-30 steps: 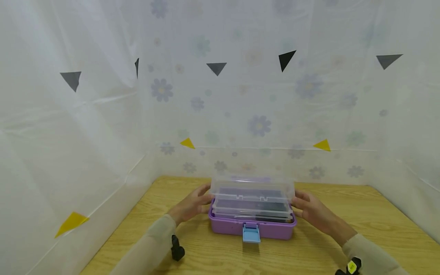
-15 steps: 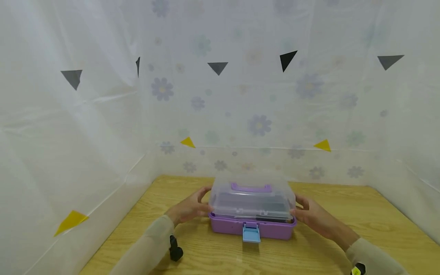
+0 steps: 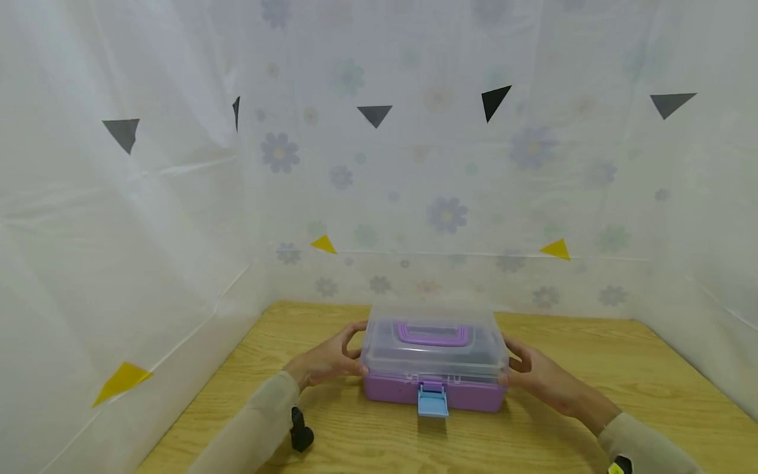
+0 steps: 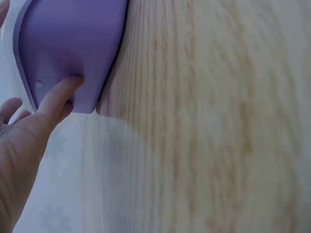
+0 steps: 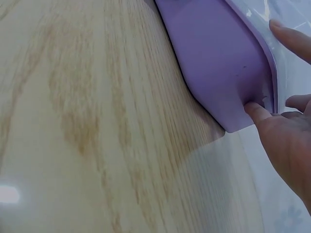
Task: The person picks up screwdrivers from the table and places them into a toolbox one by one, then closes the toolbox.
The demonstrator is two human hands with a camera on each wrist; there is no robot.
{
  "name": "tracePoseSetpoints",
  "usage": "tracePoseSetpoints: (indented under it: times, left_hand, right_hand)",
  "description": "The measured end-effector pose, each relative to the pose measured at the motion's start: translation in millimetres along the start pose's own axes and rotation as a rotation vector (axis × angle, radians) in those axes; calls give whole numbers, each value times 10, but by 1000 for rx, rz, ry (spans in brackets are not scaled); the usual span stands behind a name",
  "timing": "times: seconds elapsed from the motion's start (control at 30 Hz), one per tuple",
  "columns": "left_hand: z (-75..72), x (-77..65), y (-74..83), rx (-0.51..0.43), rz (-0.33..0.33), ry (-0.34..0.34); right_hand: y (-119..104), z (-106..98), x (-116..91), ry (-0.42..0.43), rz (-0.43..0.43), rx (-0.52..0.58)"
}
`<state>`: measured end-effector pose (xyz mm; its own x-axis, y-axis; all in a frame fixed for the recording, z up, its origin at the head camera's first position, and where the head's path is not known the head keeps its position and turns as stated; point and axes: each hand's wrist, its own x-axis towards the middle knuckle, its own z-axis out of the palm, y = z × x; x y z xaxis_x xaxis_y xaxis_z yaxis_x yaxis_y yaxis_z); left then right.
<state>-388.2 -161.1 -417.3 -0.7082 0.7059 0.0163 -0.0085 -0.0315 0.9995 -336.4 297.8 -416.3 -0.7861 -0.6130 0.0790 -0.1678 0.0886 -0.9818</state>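
Note:
A storage box stands on the table, with a purple base (image 3: 391, 390) and a clear lid (image 3: 379, 345) lying down over it. The lid carries a purple handle (image 3: 433, 334); a light blue latch (image 3: 433, 403) hangs folded out at the front. My left hand (image 3: 326, 361) touches the box's left end, thumb near the front corner where lid and base meet. At the opposite end is my right hand (image 3: 547, 382), its thumb by the right front corner. In both wrist views a finger presses the base's end wall (image 4: 73, 43). Contents show only dimly through the lid.
The wood-grain table (image 3: 367, 441) extends around the box. White plastic sheeting (image 3: 177, 217) with flowers and yellow and dark triangles encloses the left, back and right. A black wrist device (image 3: 300, 431) sits at the left sleeve.
The clear lid has swung down toward the front onto the purple base, and its handle has come into fuller view. My hands have stayed at the ends, thumbs slightly lower.

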Motion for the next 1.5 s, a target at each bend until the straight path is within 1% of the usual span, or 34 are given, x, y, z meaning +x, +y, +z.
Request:
tracePoseSetpoints:
  times: [0.23,0.47,0.8,0.93,1.1,1.2,1.33,1.5]
  left_hand:
    - [13,-13,21,28,-9,-3]
    - [28,-43,64,26,-19,-2]
    - [48,-47,114,79,-37,32]
    - [67,-61,156,163,-44,60]
    - [90,-104,222,281,-71,123]
    - [117,-125,251,348,-75,152]
    - [152,-144,294,416,-55,174]
    - [192,-171,347,469,-17,183]
  right_hand:
    - [39,-39,-14,-9,42,-3]
    - [-33,-41,-27,-3,87,-77]
    - [-110,0,-57,44,121,-130]
    - [-145,36,-98,78,131,-192]
    - [-175,79,-120,127,138,-247]
    - [-184,91,-126,143,142,-271]
    - [-197,115,-132,151,149,-293]
    - [-213,152,-146,172,134,-319]
